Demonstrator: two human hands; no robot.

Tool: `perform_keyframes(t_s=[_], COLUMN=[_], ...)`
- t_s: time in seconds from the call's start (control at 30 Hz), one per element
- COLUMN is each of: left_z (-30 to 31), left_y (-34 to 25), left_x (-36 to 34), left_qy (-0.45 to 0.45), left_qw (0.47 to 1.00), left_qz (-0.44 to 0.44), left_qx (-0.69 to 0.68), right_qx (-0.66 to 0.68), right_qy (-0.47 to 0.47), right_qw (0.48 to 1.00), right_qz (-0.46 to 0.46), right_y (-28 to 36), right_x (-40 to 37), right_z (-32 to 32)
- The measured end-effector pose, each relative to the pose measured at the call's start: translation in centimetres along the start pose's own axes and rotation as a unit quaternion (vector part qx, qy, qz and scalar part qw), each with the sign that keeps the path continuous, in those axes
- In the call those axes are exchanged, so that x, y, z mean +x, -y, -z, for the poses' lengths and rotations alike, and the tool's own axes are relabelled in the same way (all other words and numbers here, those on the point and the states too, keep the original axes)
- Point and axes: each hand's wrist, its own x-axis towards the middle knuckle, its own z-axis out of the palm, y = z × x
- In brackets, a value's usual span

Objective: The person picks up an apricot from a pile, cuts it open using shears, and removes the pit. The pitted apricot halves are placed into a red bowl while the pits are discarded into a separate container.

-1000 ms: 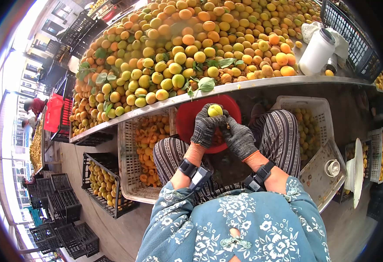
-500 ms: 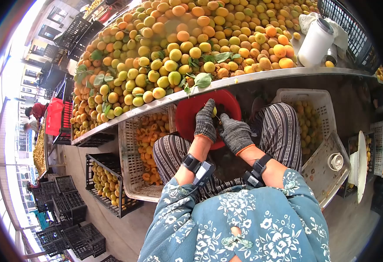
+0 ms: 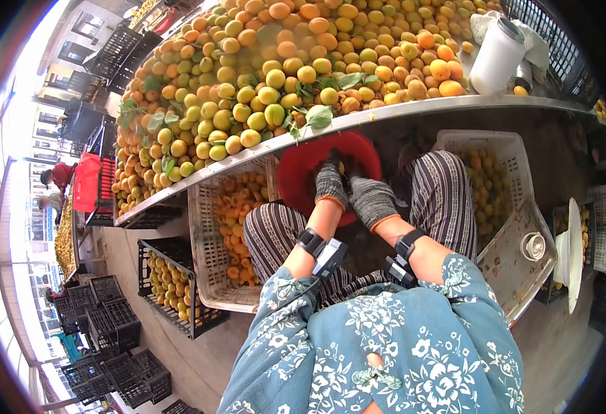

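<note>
My left hand (image 3: 330, 183), in a dark grey knitted glove, reaches down into a red basin (image 3: 295, 172) between my knees. Beside it, my right hand (image 3: 373, 200) wears a matching glove and dips over the same basin. Shadow hides the fingers of both hands, so their grip does not show. A small yellowish spot shows between the fingertips, too dim to name. Left of the basin, a white crate (image 3: 210, 276) holds split orange apricot halves (image 3: 237, 221). Over the basin's far rim runs the metal edge of a table heaped with whole apricots (image 3: 248, 96).
A white crate of fruit (image 3: 486, 190) stands right of my knee, with a soiled tray (image 3: 513, 265) before it. A black crate of apricots (image 3: 172, 286) sits on the left floor. A white jar (image 3: 497, 58) stands on the table. Stacked black crates (image 3: 113, 324) lie further left.
Both hands have moved deeper into the red basin, and their fingers have gone into shadow. The apricot seen at my left fingertips is no longer clearly visible. The view has shifted slightly.
</note>
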Motion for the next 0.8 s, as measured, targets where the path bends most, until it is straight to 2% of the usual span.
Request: perform_keyframes(t_s=[0.03, 0.07, 0.17, 0.3, 0.47, 0.6, 0.67, 0.7, 0.77, 0.8], left_z=[-0.2, -0.4, -0.4, -0.6, -0.9, -0.8, -0.5, -0.4, -0.1, -0.1], left_y=[-0.5, -1.0, -1.9, -2.4, -3.5, -3.7, -4.1, -4.2, -4.0, -3.8], left_x=[-0.9, -1.8, -4.0, -4.4, -6.5, -6.1, -6.0, -5.8, -5.1, -5.0], left_qy=[0.050, 0.054, 0.155, 0.177, 0.141, 0.130, 0.192, 0.193, 0.232, 0.233], left_qw=[0.998, 0.998, 0.984, 0.981, 0.989, 0.991, 0.981, 0.980, 0.969, 0.969], left_qz=[0.011, 0.006, -0.088, -0.079, -0.039, -0.017, 0.007, 0.007, -0.067, -0.067], left_qx=[-0.021, -0.022, -0.007, 0.000, 0.000, 0.009, 0.041, 0.041, 0.041, 0.041], right_qx=[0.017, 0.016, 0.148, 0.159, 0.198, 0.146, 0.148, 0.148, 0.164, 0.163], right_qy=[0.015, 0.010, -0.036, -0.035, -0.054, -0.077, -0.065, -0.066, -0.083, -0.083], right_qw=[1.000, 1.000, 0.988, 0.987, 0.979, 0.986, 0.986, 0.987, 0.983, 0.983], right_qz=[-0.016, -0.012, -0.012, -0.009, -0.007, -0.003, -0.027, -0.026, -0.009, -0.009], right_y=[0.9, 0.7, -0.3, 0.0, 0.3, 0.6, 1.0, 0.9, 0.4, 0.4], right_x=[-0.5, -0.3, -0.4, -1.1, -1.4, -1.6, -1.8, -1.7, -1.8, -2.0], right_z=[1.7, 1.7, 1.2, 1.8, 1.7, 2.1, 3.2, 3.0, 2.2, 2.2])
